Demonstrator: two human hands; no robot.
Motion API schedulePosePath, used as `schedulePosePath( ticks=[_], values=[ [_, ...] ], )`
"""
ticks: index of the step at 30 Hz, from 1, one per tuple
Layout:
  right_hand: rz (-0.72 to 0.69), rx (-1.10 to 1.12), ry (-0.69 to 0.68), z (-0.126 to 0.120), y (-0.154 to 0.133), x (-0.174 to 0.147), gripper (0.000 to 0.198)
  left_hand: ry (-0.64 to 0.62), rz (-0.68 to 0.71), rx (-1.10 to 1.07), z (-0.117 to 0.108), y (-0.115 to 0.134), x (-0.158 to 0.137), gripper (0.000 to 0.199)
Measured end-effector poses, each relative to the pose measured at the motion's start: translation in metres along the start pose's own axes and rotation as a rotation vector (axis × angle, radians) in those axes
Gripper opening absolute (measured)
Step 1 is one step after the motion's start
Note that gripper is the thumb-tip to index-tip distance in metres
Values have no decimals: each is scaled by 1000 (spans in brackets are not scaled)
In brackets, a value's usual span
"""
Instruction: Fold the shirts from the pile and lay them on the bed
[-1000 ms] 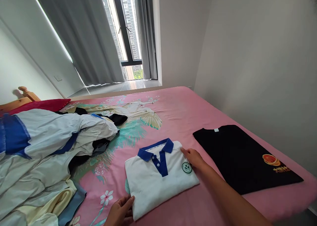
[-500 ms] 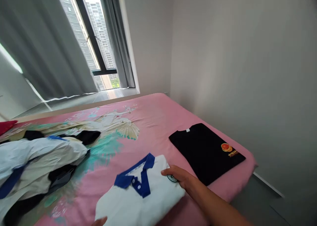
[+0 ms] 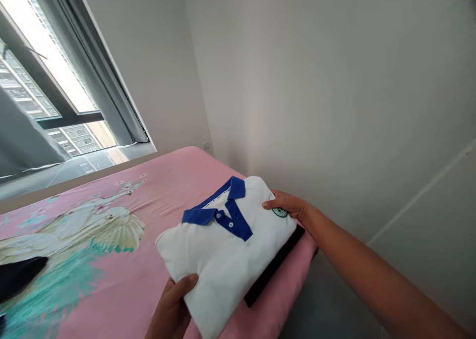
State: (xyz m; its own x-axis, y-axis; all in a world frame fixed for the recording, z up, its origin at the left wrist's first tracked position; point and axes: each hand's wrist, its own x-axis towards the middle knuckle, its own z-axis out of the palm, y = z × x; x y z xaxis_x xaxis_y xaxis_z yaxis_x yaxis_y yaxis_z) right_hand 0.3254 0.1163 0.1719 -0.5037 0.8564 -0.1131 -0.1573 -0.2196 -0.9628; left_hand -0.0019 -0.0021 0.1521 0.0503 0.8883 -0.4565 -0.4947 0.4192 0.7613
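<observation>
A folded white polo shirt with a blue collar and a round green badge spans the space between my two hands. My left hand grips its lower left edge, thumb on top and fingers hidden beneath. At the badge side, my right hand pinches the shirt's right edge, thumb above. Under the polo, a strip of the folded black T-shirt shows on the bed; the rest is covered. Whether the polo touches it, I cannot tell.
The bed has a pink printed cover. Black cloth lies at the left edge. A grey wall runs along the bed's right side. A window with a grey curtain stands at the far left.
The polo shirt has moved to the right and away from me, over the black T-shirt, carried in both hands. My view has turned right, and more of my left hand shows.
</observation>
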Motion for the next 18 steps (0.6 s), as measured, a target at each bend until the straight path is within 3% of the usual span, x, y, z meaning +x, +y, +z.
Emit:
schedulePosePath(
  ticks=[3, 8, 12, 18],
  values=[
    [47, -79, 61, -52, 8, 4, 63, -61, 38, 15, 30, -24, 38, 80],
    [210, -227, 235, -106, 73, 12, 55, 53, -57, 168, 36, -84, 90, 63],
    [275, -416, 405, -121, 114, 16, 53, 162, -95, 295, 31, -103, 104, 52],
    [326, -845, 608, -118, 117, 23, 66, 166, -97, 499, 31, -108, 91, 68]
  ],
)
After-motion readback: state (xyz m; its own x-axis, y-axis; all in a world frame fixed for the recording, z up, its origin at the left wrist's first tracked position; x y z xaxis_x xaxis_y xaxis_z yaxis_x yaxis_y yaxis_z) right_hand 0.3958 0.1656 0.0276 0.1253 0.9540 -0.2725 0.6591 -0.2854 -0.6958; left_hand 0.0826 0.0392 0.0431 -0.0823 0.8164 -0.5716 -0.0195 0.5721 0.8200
